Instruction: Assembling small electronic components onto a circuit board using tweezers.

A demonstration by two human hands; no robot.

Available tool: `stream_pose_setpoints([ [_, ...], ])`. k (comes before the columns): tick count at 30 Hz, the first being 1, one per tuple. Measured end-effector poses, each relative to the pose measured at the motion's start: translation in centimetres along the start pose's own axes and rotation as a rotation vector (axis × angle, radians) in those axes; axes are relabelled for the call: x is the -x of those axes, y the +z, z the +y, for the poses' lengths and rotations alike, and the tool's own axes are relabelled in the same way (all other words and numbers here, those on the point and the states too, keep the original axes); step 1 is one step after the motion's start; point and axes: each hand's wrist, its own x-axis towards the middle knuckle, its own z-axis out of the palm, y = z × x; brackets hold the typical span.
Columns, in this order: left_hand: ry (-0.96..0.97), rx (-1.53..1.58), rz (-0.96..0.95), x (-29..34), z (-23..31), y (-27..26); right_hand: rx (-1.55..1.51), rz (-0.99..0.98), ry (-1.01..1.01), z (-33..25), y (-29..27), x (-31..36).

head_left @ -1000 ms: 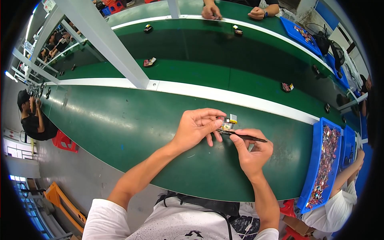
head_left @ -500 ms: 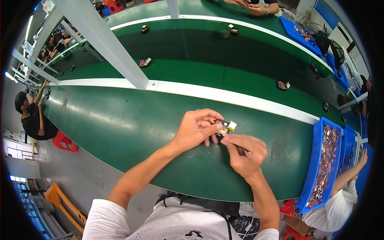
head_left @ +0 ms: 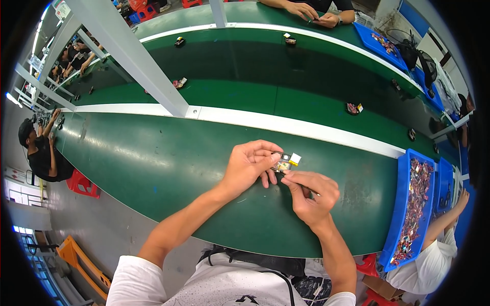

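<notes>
My left hand (head_left: 246, 164) is closed on a small black-framed electronic assembly (head_left: 284, 166), its thumb lying over the near side of the frame. A white square piece with a yellow edge (head_left: 295, 159) sticks out at the assembly's upper right. My right hand (head_left: 315, 196) pinches a thin dark tool (head_left: 316, 193), perhaps tweezers, whose tip reaches the lower edge of the assembly. The fingers hide most of the tool. Both hands are just above the green tabletop (head_left: 204, 153).
A blue tray (head_left: 397, 224) full of small reddish parts stands at the right end of the table. Beyond a white rail (head_left: 286, 124) runs a green conveyor belt (head_left: 224, 92) carrying several small assemblies. A grey post (head_left: 138, 56) rises at the left. Co-workers sit around.
The assemblies on the belt have shifted left. My left thumb has moved slightly on the held assembly, showing more of its inside. My right hand has barely moved.
</notes>
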Motion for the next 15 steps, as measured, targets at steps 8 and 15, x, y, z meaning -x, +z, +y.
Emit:
stream_pose_setpoints([
  [8, 0.044, -0.127, 0.071, 0.2, -0.6, 1.0, 0.085, -0.030, -0.130, 0.5, 0.2, 0.2],
  [15, 0.053, -0.243, 0.116, 0.1, -1.4, 1.3, 0.097, -0.063, -0.110, 0.5, 0.1, 0.1],
])
